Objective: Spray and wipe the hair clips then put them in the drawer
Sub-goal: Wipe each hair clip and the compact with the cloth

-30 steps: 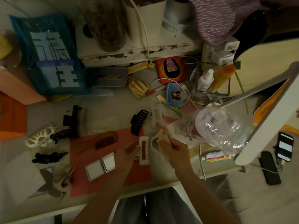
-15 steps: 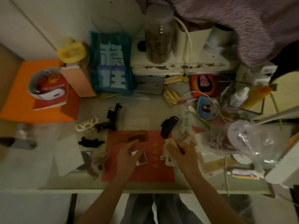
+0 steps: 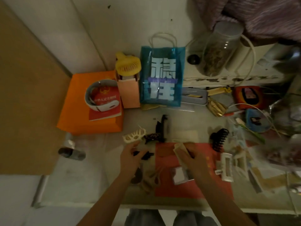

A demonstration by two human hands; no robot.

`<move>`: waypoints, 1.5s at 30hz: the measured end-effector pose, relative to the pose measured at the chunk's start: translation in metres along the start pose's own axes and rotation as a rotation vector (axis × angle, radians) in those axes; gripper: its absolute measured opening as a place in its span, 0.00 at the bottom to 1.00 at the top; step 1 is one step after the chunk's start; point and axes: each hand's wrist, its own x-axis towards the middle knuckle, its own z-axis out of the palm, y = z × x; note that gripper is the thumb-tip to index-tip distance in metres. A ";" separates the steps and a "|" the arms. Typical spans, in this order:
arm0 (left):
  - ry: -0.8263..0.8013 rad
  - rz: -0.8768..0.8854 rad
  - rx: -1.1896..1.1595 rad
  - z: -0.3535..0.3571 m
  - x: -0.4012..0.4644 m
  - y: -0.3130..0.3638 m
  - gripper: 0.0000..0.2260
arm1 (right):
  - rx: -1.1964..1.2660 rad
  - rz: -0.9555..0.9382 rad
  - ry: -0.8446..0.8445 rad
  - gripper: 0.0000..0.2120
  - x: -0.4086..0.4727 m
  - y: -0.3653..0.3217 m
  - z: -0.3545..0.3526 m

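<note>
- Left hand [image 3: 130, 158] has slid over from the red mat [image 3: 203, 188] to about 9 o'clock of it, fingers now curled onto a small black clip [image 3: 143, 154] – half a second ago it was on the mat by the white squares.
- Right hand [image 3: 192, 158] is pinching a folded beige wipe [image 3: 179, 149] over the mat's top edge.
- Desk [image 3: 101, 176] is pale and glossy, pushed against a white wall, with a brown panel at 9 o'clock.
- Other clips: toothy cream claw [image 3: 134, 136] and a speckled dark one [image 3: 153, 137] at 12 o'clock of the left hand, a big matte black claw [image 3: 219, 138] at 2 o'clock of the right – and a white rectangular clip [image 3: 226, 167] at 3.
- Shiny blue bag [image 3: 162, 75] stands at the back; orange box [image 3: 91, 103] at 10 o'clock.
</note>
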 end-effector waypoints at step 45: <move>-0.309 0.114 -0.081 -0.048 0.128 -0.081 0.21 | 0.027 0.252 0.198 0.08 -0.004 0.023 0.125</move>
